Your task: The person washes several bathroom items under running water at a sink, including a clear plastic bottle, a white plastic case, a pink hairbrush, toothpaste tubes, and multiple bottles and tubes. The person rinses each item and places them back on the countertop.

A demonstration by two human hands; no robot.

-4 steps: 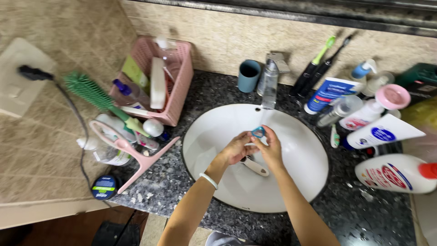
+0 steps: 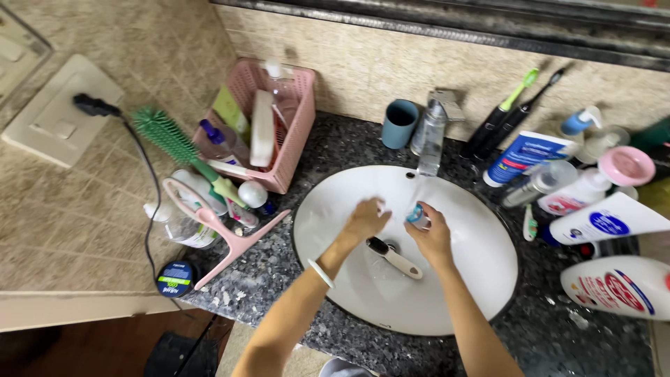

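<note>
The left hand (image 2: 366, 220) has let go and curled loosely apart; the right hand (image 2: 431, 234) alone pinches the small blue piece (image 2: 417, 216).

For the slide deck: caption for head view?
Right hand holds small blue item under running tap, left hand beside it.

1. Small blue item (image 2: 417, 215): mostly wrapped by my right hand (image 2: 431, 237); I cannot tell its kind or shape.
2. Left hand (image 2: 366, 219): fingertips smeared by motion; I cannot tell whether they are curled or spread.
3. Drain: covered by the white-handled tool (image 2: 396, 258) lying in the sink (image 2: 481, 279).
4. Pink basket (image 2: 293, 139): lower contents hidden behind its wall and the bottles inside.
5. Red-and-white bottle (image 2: 618, 285): cap end cut off by the right edge.
6. Desk (image 2: 558, 335): right part runs out of view.
7. Both my forearms: cut off at the bottom edge.
8. Wall socket (image 2: 56, 115): the plug's cable passes behind the green brush (image 2: 167, 139).
</note>
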